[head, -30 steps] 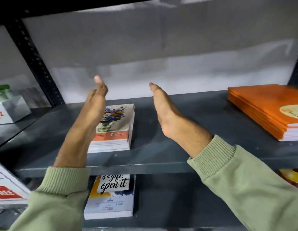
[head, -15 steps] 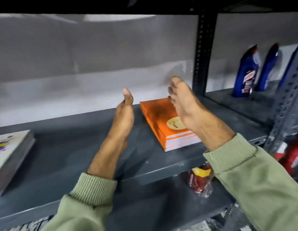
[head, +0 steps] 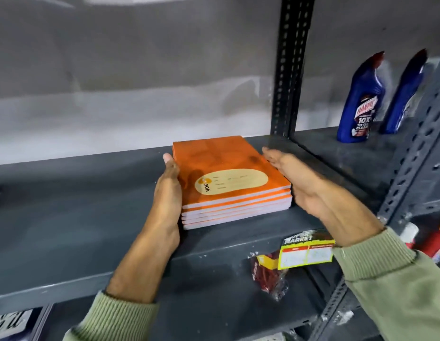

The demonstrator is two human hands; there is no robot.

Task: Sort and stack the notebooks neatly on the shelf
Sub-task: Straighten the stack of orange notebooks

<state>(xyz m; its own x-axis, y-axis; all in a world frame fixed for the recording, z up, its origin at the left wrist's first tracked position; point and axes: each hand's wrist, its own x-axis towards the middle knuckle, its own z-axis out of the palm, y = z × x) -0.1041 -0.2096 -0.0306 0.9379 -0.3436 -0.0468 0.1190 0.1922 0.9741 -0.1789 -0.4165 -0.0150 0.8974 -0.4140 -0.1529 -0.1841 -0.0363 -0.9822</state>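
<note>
Orange notebooks (head: 223, 178) stacked on shelf (head: 66, 207), flat hands flanking both side edges

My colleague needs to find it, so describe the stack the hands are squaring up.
On the grey metal shelf, left of the perforated upright, orange notebooks lie flat. Only this stack is orange, with a beige oval label.

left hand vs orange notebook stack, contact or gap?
Touching. The head view shows the left hand pressed flat along the left edge of the orange notebook stack, with no gap visible between palm and covers.
</note>
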